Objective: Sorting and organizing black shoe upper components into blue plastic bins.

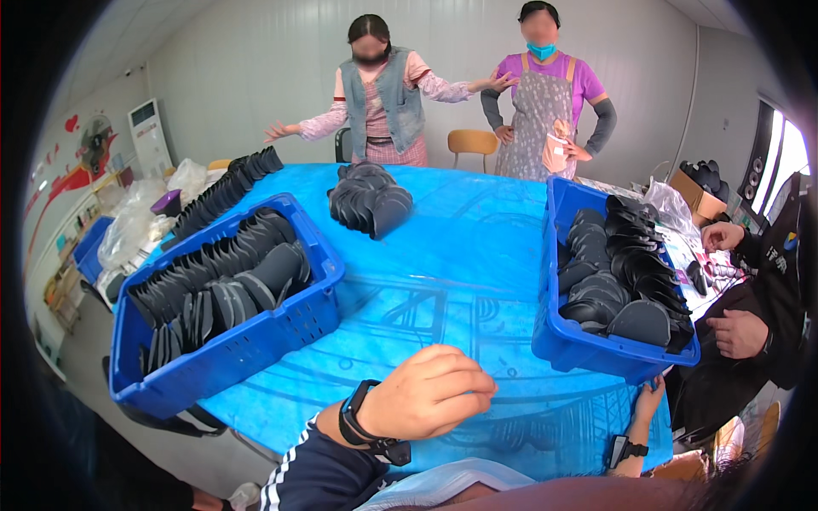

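Note:
My left hand [433, 392] is over the near middle of the blue-covered table [409, 307], its back up and its fingers curled together. Its palm side is hidden, so I cannot see whether anything is in it. At the right, my right hand [650, 397] is at the near lower corner of a blue plastic crate [588, 347]. Its fingertips meet the crate's underside, and their grip is unclear. Rows of thin black curved plates [641, 324] with rounded edges fill that crate. Another blue crate [247, 356] at the left holds similar plates [230, 302] on edge.
A pile of black plates [371, 203] lies at the table's far middle, and a long row [226, 192] at far left. Two people stand behind the far edge, one with arms spread. At right, a black-sleeved person's hands [738, 333] are beside the crate. A chair [474, 141] stands behind.

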The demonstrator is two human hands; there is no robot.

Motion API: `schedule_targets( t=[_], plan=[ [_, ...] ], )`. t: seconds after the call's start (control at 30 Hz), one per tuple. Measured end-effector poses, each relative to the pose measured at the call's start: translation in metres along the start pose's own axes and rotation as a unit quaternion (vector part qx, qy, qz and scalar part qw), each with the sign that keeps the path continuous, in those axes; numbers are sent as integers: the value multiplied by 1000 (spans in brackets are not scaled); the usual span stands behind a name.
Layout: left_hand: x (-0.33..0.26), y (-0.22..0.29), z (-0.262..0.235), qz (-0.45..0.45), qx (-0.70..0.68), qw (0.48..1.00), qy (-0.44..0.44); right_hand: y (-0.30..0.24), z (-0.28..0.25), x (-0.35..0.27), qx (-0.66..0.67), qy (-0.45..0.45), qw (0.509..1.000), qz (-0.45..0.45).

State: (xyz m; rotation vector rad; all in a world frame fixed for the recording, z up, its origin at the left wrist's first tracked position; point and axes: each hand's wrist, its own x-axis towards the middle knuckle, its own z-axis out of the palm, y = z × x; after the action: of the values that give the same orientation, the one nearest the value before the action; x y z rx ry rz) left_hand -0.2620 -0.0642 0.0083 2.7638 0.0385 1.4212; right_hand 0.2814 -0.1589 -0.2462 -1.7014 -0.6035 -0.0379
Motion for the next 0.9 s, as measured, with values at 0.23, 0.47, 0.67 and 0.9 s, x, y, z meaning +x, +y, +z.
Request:
schedule_targets(
  t=[0.23, 0.47, 0.67, 0.9],
  plan=[
    [-3, 0, -4, -18, 15, 1000, -15, 4, -1, 1, 0, 2, 1000, -16],
    [-2, 0, -5, -20, 15, 999, -37, -8, 1, -3, -15, 3, 1000, -3],
    [-4, -2, -1, -10, 17, 1000, -22, -2, 0, 0, -20, 5, 1000, -6],
    [-4, -2, 1, -5, 11, 1000, -24, 19, -3, 9, -19, 2, 1000, -12]
  ],
)
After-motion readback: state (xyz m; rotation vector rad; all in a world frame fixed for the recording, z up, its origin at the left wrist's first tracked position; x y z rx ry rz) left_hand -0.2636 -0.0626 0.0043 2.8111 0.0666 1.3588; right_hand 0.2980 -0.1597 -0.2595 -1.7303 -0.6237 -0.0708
